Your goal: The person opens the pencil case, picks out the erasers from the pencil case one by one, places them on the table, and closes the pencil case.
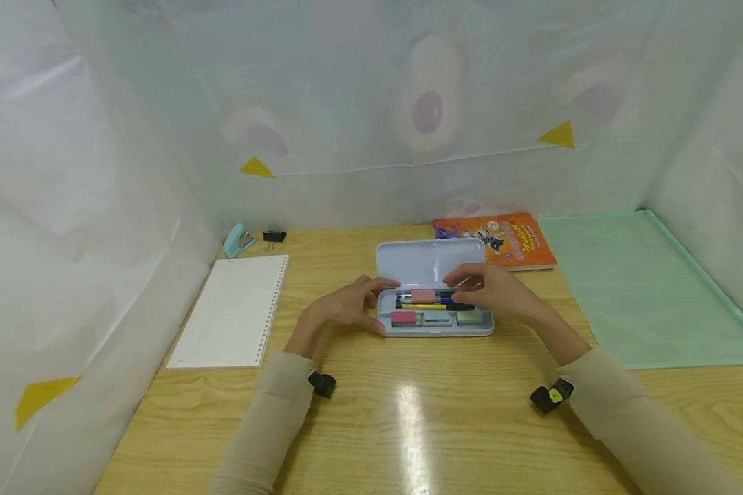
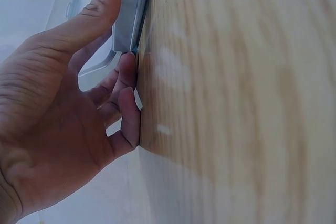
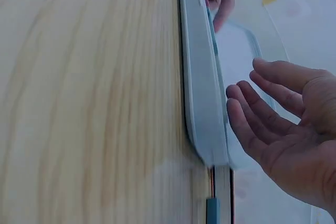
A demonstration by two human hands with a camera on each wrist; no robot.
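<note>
An opened pale pencil case [image 1: 435, 333] lies in the middle of the table, its lid [image 1: 405, 262] raised at the back. In its rear compartment are several pens, one a yellow and black pen [image 1: 422, 306], plus a pink block [image 1: 424, 295]. Along the front sit a pink eraser [image 1: 403, 318], a whitish block [image 1: 436, 317] and a greyish block [image 1: 470, 317]. My left hand [image 1: 342, 304] grips the case's left end, thumb at the front corner, index finger near the hinge. Over the right end hovers my right hand [image 1: 503, 292], fingers loosely bent and holding nothing in the right wrist view.
White punched paper [image 1: 232, 309] lies at left, with a light blue stapler [image 1: 238, 242] and black binder clip [image 1: 274, 236] behind. An orange book [image 1: 523, 240] lies behind the lid, and a green mat [image 1: 662, 295] covers the right. Pale sheeting [image 1: 347, 103] surrounds the table.
</note>
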